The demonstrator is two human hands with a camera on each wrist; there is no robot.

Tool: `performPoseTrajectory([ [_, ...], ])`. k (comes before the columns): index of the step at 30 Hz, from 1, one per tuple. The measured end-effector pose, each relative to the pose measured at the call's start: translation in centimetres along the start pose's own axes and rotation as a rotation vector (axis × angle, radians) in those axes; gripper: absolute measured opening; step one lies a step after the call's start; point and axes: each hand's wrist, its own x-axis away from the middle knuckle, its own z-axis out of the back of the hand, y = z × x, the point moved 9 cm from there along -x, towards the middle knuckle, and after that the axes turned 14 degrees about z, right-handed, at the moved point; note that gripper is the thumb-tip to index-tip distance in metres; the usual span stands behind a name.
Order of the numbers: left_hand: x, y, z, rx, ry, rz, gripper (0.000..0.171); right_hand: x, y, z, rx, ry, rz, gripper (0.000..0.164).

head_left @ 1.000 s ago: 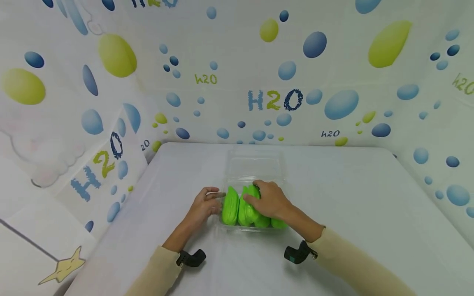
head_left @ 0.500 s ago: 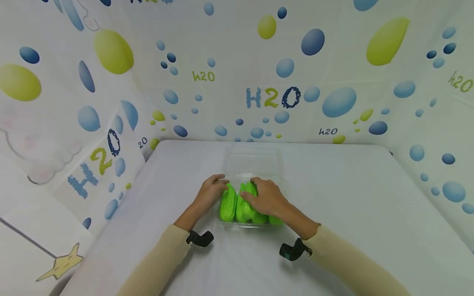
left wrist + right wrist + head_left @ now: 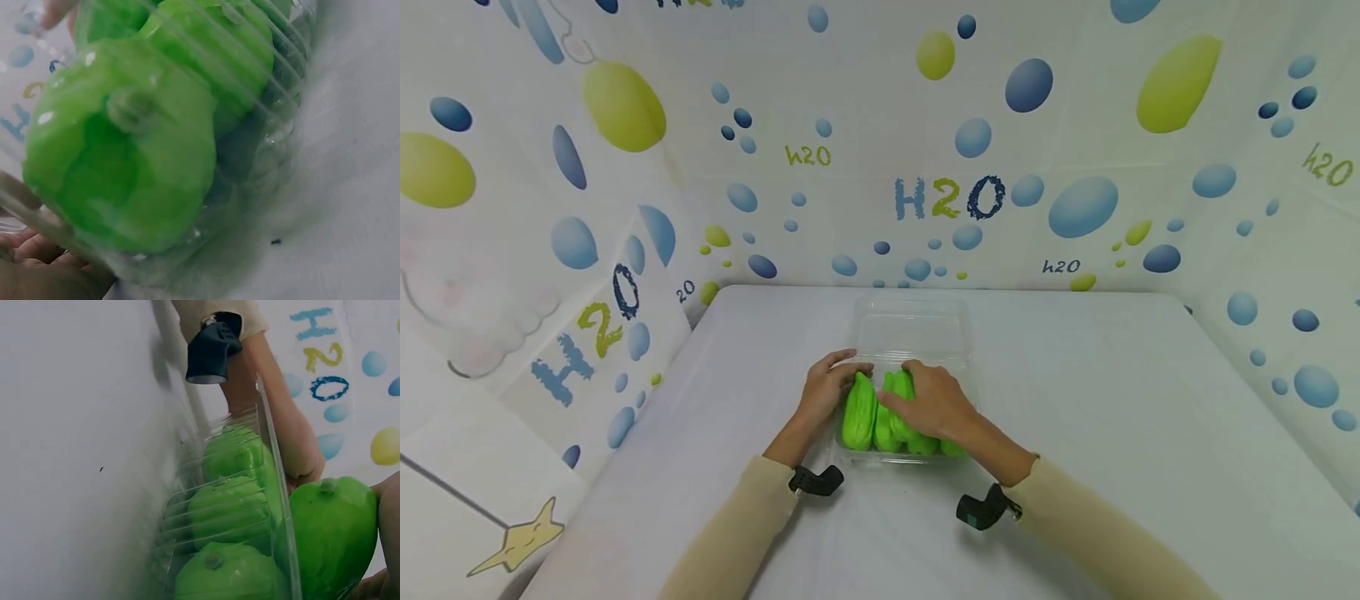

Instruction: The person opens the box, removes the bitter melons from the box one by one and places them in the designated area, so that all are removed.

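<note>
Several glossy, bright green fruits [image 3: 859, 414], each with a tapered tip and a blunt stem end, lie side by side in a clear plastic box [image 3: 891, 459]. My right hand [image 3: 934, 406] grips one more green fruit [image 3: 334, 534], thumb on its left and fingers at its far end. In the right wrist view it sits higher than the box's rim, over the row. My left hand [image 3: 824, 390] is at the box's left wall, its extended fingers reaching over the rim at the tip of the leftmost fruit. Its palm shows low in the left wrist view.
The box's clear lid [image 3: 912, 327] lies folded back behind it on the white table [image 3: 1075, 392]. A printed backdrop [image 3: 850, 108] rises behind the table and along both sides. Each wrist carries a small black camera [image 3: 980, 512].
My left hand has moved from outside the box's left wall, forward and right, to the leftmost fruit's tip. My right hand keeps its grip, and the scene has shifted slightly left in view.
</note>
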Motion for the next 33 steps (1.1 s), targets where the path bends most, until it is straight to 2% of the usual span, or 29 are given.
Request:
performPoseTrajectory([
  [6, 0.1, 0.2, 0.1, 0.036, -0.004, -0.024, 0.042, -0.4, -0.1, 0.2, -0.021, 0.023, 0.003, 0.058],
  [17, 0.4, 0.1, -0.2, 0.043, -0.026, -0.009, 0.044, -0.4, 0.3, 0.2, -0.108, 0.068, -0.056, 0.056],
  [22, 0.2, -0.2, 0.1, 0.046, 0.006, -0.027, 0.04, -0.5, 0.2, 0.1, -0.164, 0.08, -0.049, 0.056],
  [33, 0.2, -0.2, 0.7, 0.055, 0.025, -0.024, 0.041, 0.0, 1.0, 1.5, -0.363, 0.263, -0.024, 0.055],
])
